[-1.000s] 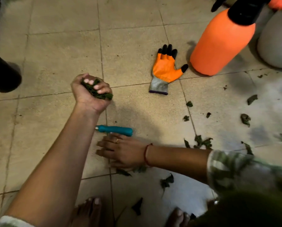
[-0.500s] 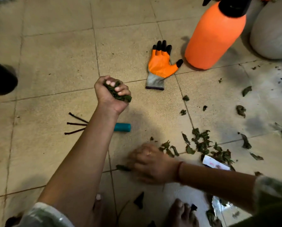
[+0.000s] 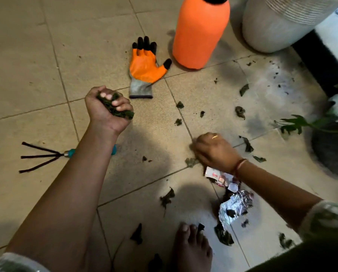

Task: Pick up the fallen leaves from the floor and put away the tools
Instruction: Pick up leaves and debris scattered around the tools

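Observation:
My left hand (image 3: pixel 107 110) is raised over the tiles, its fingers gripping a wad of dark green leaves (image 3: pixel 115 109). Low on the floor, my right hand (image 3: pixel 215 150) is blurred, its fingers curled down over leaves; one leaf (image 3: pixel 191 161) pokes out at its left side. Loose leaf scraps (image 3: pixel 240 111) lie scattered around it and near my foot (image 3: pixel 191 250). A three-pronged hand rake (image 3: pixel 42 157) with a teal handle lies left, partly hidden by my left forearm. An orange glove (image 3: pixel 144 67) lies flat beside an orange spray bottle (image 3: pixel 199 32).
A large white pot (image 3: pixel 278 22) stands at the back right. A potted plant's leaves (image 3: pixel 294 122) reach in from the right edge. A crumpled foil wrapper (image 3: pixel 235 205) and a white paper scrap (image 3: pixel 217 175) lie under my right forearm.
My right hand swept from beside the rake handle rightward onto the leaf pile by the paper scrap, which no longer shows. My left hand kept gripping its leaves. The view shifted right.

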`<state>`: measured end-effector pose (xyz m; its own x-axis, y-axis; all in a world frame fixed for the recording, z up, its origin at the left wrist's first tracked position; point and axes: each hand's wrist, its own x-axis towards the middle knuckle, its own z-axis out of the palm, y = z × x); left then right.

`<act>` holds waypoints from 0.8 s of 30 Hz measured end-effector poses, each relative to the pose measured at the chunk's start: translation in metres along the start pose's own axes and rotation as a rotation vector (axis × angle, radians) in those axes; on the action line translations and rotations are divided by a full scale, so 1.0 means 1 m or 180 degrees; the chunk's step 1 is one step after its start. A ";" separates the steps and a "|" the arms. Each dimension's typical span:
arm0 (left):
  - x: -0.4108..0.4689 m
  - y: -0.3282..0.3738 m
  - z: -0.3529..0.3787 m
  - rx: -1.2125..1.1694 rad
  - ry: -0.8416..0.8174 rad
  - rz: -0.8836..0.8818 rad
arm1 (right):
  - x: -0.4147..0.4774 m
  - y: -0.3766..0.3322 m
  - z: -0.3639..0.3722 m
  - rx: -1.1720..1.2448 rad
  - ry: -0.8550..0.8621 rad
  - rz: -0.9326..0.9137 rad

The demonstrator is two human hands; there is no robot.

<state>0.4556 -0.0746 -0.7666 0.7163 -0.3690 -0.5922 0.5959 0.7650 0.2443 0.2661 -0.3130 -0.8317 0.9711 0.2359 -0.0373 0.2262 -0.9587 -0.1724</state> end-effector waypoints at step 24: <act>-0.009 0.014 -0.022 0.0077 0.0236 0.0159 | 0.076 -0.096 0.047 -0.0486 0.0345 -0.1572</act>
<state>0.4495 -0.0486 -0.7748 0.7171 -0.2899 -0.6338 0.5693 0.7682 0.2928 0.3149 -0.1952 -0.8645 0.7466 0.6552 0.1155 0.6595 -0.7517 0.0019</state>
